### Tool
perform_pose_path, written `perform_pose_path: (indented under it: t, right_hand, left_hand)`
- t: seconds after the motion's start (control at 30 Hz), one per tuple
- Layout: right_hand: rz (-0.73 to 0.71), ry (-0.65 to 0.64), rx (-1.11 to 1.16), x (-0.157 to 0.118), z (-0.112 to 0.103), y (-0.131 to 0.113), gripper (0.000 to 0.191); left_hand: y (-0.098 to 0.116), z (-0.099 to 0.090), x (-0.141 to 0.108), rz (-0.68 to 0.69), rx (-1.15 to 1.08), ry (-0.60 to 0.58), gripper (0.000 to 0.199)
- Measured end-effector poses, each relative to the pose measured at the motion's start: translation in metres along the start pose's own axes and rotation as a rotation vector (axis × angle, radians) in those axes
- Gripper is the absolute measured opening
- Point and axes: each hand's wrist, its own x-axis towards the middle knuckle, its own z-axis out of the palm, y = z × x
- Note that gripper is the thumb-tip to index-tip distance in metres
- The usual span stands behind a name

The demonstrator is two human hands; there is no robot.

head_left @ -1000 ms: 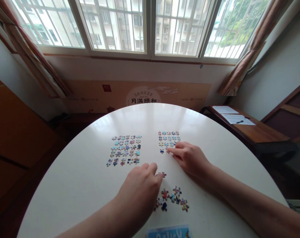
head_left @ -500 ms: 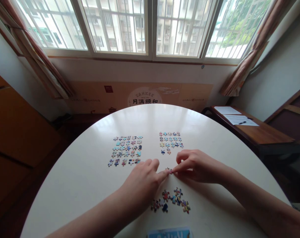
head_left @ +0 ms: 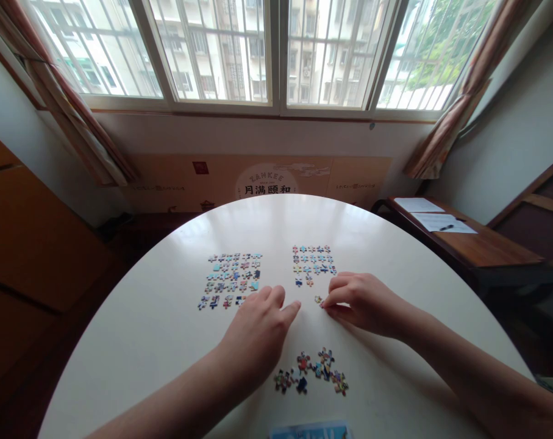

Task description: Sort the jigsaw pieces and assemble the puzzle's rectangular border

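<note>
Just above the white tabletop, my right hand [head_left: 367, 305] pinches a small puzzle piece [head_left: 319, 300] between thumb and fingertips. My left hand [head_left: 260, 326] holds nothing; one finger points out toward that piece, apart from it, while the others are bent. Beyond my left hand lie several rows of puzzle pieces [head_left: 233, 275], partly covered at the near edge by my knuckles. A second, smaller block of puzzle pieces [head_left: 313, 258] is set out past my right fingertips. Nearer to me is a loose pile of puzzle pieces [head_left: 324, 367], some overlapping.
The round white table [head_left: 134, 341] reaches toward the window wall. At its near edge, a blue printed box or card [head_left: 310, 430] is cut off by the frame. Papers [head_left: 443, 222] and a pen lie on a wooden side table [head_left: 500, 244] at the right.
My right hand has moved slightly away and up with the puzzle piece. My left finger has come off it and drawn back to the left. The view has shifted a little.
</note>
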Motion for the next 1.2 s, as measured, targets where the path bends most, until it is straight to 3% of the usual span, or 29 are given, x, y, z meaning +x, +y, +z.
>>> perform_pose_path:
  t: [0.13,0.27,0.5,0.9,1.2]
  right_hand:
    - [0.217,0.063,-0.048,0.004,0.004,0.001,0.014]
    - [0.288,0.1,-0.065,0.006,0.007,0.002,0.011]
    - [0.151,0.272,-0.239,0.01,0.015,0.009,0.023]
    - [0.161,0.209,-0.227,0.017,0.028,0.004,0.022]
    - [0.156,0.324,-0.269,0.011,0.012,0.004,0.02]
  left_hand:
    - [-0.005,0.012,0.007,-0.037,0.102,0.131,0.042]
    - [-0.008,0.028,0.016,-0.053,0.116,0.196,0.045]
    - [-0.006,0.039,0.021,-0.083,0.089,0.205,0.053]
    - [-0.001,0.032,0.02,-0.073,0.085,0.155,0.05]
    - [0.002,0.033,0.019,-0.078,0.1,0.158,0.053]
